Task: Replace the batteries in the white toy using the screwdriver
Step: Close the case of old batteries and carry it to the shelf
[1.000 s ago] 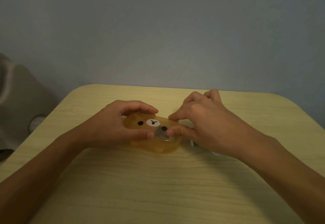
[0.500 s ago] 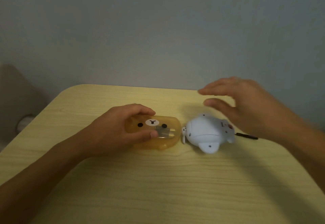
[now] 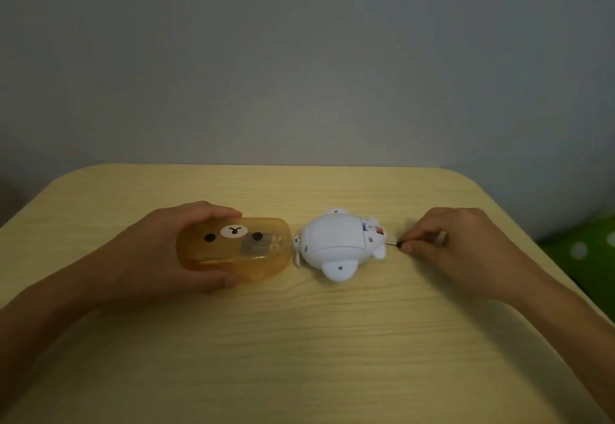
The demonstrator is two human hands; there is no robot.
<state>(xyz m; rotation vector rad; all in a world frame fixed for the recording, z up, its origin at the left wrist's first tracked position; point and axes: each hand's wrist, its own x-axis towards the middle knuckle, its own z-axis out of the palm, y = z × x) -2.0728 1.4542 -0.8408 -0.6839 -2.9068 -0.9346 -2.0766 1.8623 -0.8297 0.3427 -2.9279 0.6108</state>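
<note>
My right hand [image 3: 466,252] pinches the screwdriver [image 3: 396,244] just right of the white toy [image 3: 334,244] on the worktop [image 3: 299,340]; left hand [image 3: 149,252] grips the amber case [image 3: 233,250] left of it. I'd firm the pinch before lifting.

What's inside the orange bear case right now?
Through the translucent orange bear case, grey-and-gold cylindrical shapes, probably batteries, lie toward its right end. The left hand grips the case's left end, covering whatever sits there.
</note>
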